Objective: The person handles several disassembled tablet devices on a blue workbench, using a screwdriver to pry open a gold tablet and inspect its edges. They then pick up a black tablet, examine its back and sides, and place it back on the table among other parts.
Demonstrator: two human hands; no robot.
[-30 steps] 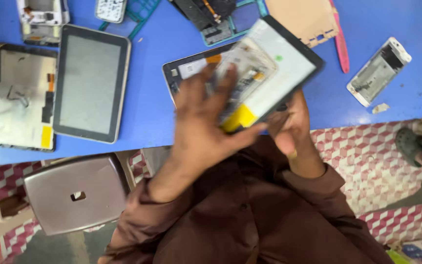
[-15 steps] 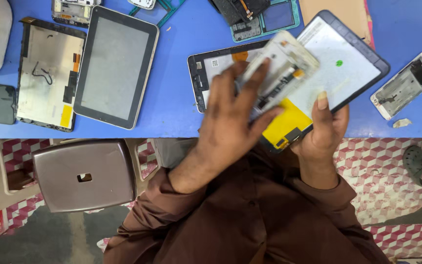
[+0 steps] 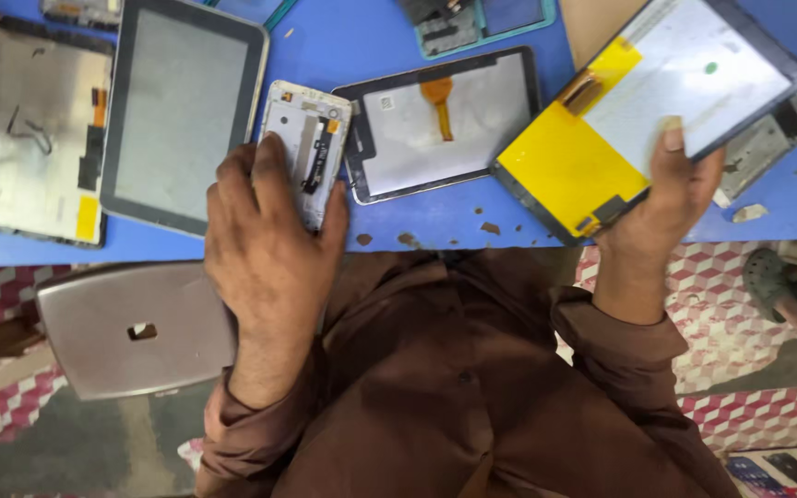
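My left hand (image 3: 267,242) grips a small white phone frame (image 3: 304,138) with a black part on it, held low over the near edge of the blue table (image 3: 435,221). My right hand (image 3: 659,207) holds a tablet display panel (image 3: 652,111) by its lower edge, thumb on the white face. The panel has a dark rim and a yellow backing at its lower left end. It is tilted and raised over the table's right side. Between my hands an opened tablet back (image 3: 443,124) with an orange ribbon cable lies flat.
A grey-screened tablet (image 3: 182,115) and a bare metal panel with yellow tape (image 3: 43,138) lie at the left. Another white phone frame (image 3: 767,143) sits behind the held panel. A teal-framed part (image 3: 481,23) is at the far edge. A grey stool (image 3: 131,327) stands below left. Small brown chips dot the table edge.
My hands have come apart: the left carried the white phone frame left and down toward the table, the right kept the display panel and moved it right.
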